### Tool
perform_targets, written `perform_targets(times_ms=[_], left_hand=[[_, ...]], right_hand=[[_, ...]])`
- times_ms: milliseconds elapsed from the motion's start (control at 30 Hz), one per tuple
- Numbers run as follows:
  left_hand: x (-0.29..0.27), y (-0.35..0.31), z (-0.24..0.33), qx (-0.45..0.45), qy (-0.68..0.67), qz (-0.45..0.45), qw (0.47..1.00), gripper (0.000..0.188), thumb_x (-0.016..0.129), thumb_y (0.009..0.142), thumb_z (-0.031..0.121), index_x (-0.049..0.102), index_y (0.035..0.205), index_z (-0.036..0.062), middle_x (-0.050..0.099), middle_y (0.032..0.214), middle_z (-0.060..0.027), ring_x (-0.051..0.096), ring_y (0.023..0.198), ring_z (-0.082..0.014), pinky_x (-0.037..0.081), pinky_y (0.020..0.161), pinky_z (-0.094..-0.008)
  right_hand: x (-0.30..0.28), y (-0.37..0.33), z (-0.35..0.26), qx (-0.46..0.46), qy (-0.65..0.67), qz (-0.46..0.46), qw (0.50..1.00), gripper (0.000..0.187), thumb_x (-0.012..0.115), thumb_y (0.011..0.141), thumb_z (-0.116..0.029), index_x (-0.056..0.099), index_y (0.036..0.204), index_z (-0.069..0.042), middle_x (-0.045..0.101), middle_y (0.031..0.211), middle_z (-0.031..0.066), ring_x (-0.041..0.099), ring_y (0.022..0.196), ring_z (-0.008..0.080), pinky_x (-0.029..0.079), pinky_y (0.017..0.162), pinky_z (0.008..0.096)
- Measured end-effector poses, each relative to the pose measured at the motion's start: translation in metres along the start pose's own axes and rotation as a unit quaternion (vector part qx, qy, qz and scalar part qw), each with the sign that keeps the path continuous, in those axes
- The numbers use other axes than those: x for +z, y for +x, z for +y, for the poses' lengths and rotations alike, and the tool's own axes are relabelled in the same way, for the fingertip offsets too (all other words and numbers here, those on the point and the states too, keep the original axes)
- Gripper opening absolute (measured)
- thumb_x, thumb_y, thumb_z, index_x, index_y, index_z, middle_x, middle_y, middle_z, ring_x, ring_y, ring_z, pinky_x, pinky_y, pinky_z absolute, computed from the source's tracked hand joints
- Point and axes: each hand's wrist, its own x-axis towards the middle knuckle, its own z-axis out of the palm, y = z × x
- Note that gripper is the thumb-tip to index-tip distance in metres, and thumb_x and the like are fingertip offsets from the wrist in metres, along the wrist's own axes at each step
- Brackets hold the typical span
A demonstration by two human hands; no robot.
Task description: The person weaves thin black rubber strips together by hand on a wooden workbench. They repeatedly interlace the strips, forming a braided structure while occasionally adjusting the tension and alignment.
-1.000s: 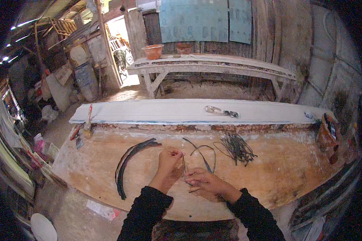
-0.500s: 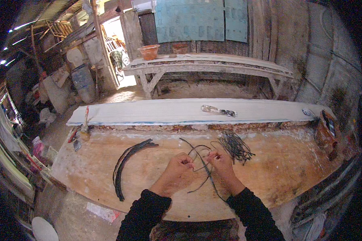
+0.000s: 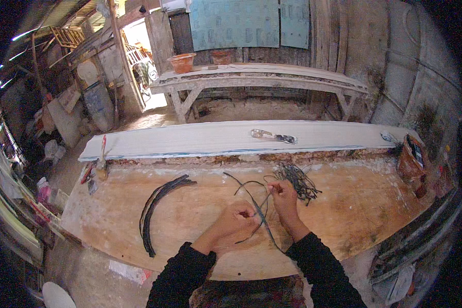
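head view: a thin dark strand [image 3: 263,201] is held over the bench [image 3: 102,220] between left hand [image 3: 239,218] and right hand [image 3: 284,195], the fingers of each closed in a pinch. a longer dark strip [image 3: 264,222] is seen crossing near it, with a tangled pile [image 3: 299,180] placed just beyond the right hand.

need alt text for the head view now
A person's left hand and right hand pinch thin dark strips above a wooden worktop. A curved black bundle lies to the left; a tangled dark pile lies just beyond the right hand.
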Motion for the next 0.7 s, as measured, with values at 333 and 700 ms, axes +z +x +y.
perform_targets(times_ms=[333,700], left_hand=[[-0.065,-0.001,-0.064,-0.083,0.04,0.374,0.923,0.007,0.066,0.073,0.007,0.062,0.075,0.0017,0.057,0.075,-0.0043,0.052,0.061,-0.0111,0.043,0.053,-0.0247],[-0.044,0.002,-0.078,-0.09,-0.042,0.279,0.955,0.005,0.055,0.083,0.003,0.053,0.079,0.0051,0.052,0.066,-0.0032,0.048,0.052,-0.0106,0.04,0.043,-0.025]], right_hand=[[-0.001,-0.024,-0.057,0.184,0.196,-0.325,0.907,0.008,0.064,0.078,-0.01,0.061,0.079,-0.002,0.048,0.102,0.0053,0.049,0.091,0.0161,0.044,0.076,0.0295],[0.009,-0.043,-0.06,0.025,0.282,-0.477,0.832,0.016,0.067,0.076,-0.013,0.064,0.089,-0.003,0.051,0.103,0.0071,0.05,0.098,0.0175,0.042,0.084,0.0297]])
